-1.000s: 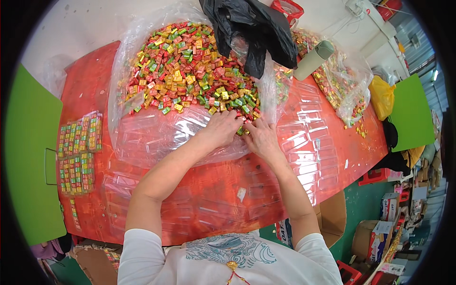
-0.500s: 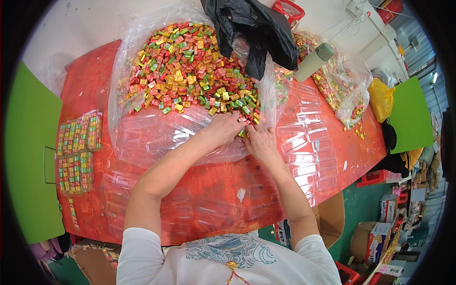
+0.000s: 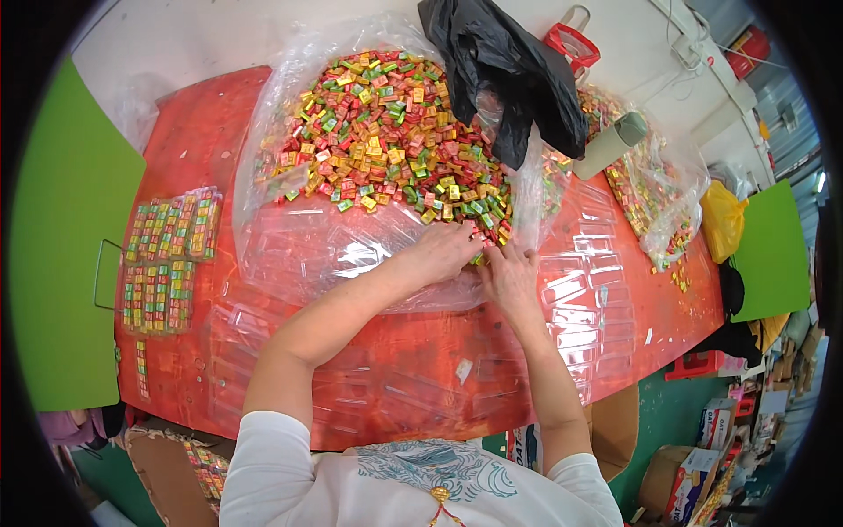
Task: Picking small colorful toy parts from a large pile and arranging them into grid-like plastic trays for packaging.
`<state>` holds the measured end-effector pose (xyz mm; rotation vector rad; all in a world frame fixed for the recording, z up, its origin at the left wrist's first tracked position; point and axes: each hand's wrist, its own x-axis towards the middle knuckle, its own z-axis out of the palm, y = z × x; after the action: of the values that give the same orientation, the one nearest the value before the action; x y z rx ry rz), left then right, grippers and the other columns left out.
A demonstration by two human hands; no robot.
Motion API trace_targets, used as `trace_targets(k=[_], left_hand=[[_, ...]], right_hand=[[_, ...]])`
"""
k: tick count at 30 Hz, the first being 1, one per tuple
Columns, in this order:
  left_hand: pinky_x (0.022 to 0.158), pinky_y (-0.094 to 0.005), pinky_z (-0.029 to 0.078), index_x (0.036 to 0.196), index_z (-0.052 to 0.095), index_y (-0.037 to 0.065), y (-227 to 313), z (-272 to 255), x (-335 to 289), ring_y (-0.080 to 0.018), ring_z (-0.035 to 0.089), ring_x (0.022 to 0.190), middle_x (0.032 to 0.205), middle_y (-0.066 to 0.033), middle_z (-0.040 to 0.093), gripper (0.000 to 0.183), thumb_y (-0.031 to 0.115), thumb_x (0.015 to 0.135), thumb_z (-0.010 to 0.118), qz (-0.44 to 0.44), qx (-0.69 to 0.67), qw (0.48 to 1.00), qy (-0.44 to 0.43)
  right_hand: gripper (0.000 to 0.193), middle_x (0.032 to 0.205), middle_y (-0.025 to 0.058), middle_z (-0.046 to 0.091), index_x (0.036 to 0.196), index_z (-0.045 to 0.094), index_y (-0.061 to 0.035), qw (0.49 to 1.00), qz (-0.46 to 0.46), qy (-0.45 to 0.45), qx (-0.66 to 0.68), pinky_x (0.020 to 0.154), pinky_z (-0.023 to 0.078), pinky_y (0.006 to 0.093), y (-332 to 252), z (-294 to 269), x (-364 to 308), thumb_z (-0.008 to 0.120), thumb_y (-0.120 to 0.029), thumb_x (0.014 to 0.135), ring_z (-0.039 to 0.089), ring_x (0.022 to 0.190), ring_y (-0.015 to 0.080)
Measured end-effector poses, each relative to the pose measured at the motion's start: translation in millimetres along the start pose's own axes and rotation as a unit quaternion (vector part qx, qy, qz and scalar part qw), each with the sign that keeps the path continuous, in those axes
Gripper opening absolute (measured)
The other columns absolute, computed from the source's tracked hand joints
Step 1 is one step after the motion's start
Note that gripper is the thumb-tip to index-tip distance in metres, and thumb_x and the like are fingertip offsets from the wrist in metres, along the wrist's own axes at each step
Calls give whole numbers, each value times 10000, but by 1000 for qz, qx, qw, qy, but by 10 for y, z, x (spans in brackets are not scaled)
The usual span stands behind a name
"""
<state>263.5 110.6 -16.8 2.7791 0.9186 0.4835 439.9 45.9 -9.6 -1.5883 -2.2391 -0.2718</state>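
A large pile of small foil-wrapped sweets (image 3: 378, 132), red, gold, green and yellow, lies on an open clear plastic bag (image 3: 307, 241). At its near right edge my two hands meet, fingertips almost touching. My left hand (image 3: 448, 251) has its fingers bent and closed around a few wrapped sweets, red ones showing at the tips. Just right of it, my right hand (image 3: 512, 277) is closed too, thumb and fingers pressed together by a greenish sweet. Whatever lies under the right fingers is hidden. Clear narrow plastic trays (image 3: 575, 316) lie in rows to the right of my right hand.
Trays packed with sweets (image 3: 158, 294) are stacked at the left of the red table (image 3: 198, 132). A black plastic bag (image 3: 505, 75) hangs over the pile's back right. Beyond stand a grey-green bottle (image 3: 612, 145), a second bag of sweets (image 3: 659, 206) and a yellow bag (image 3: 722, 220).
The whole view has shifted, so the table and pile appear farther right and slightly lower. Both hands remain together at the pile's near edge, with small finger movements.
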Motion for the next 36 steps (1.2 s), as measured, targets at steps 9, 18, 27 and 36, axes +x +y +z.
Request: trace_targets(k=[9, 18, 27, 36], left_hand=[[774, -473, 534, 1036, 591, 48, -302, -375, -277, -367, 644, 934, 1015, -188, 599, 241, 73, 802, 643, -9, 14, 996, 82], [783, -465, 532, 1058, 596, 65, -233, -129, -342, -359, 645, 931, 963, -166, 610, 241, 89, 822, 639, -5, -36, 995, 96], [723, -464, 537, 1008, 599, 39, -53, 5, -97, -337, 674, 913, 963, -168, 633, 211, 119, 817, 641, 17, -53, 994, 96], [732, -454, 508, 1036, 570, 39, -139, -278, -153, -331, 646, 889, 956, -144, 593, 265, 43, 783, 648, 38, -19, 995, 86]], right_hand=[[130, 840, 98, 629, 893, 635, -99, 998, -42, 35, 13, 864, 402, 460, -309, -83, 438, 683, -186, 809, 633, 844, 279], [232, 856, 57, 632, 1008, 655, -111, 999, -27, -36, 11, 886, 389, 438, -287, -50, 220, 723, -176, 796, 628, 871, 253], [260, 869, 83, 640, 1055, 668, -80, 999, 0, -35, -19, 926, 390, 466, -152, -287, 122, 729, -161, 816, 619, 875, 267], [237, 870, 66, 650, 1025, 675, -92, 1000, -8, -11, -3, 871, 399, 436, -235, -298, 280, 726, -170, 807, 624, 860, 250]])
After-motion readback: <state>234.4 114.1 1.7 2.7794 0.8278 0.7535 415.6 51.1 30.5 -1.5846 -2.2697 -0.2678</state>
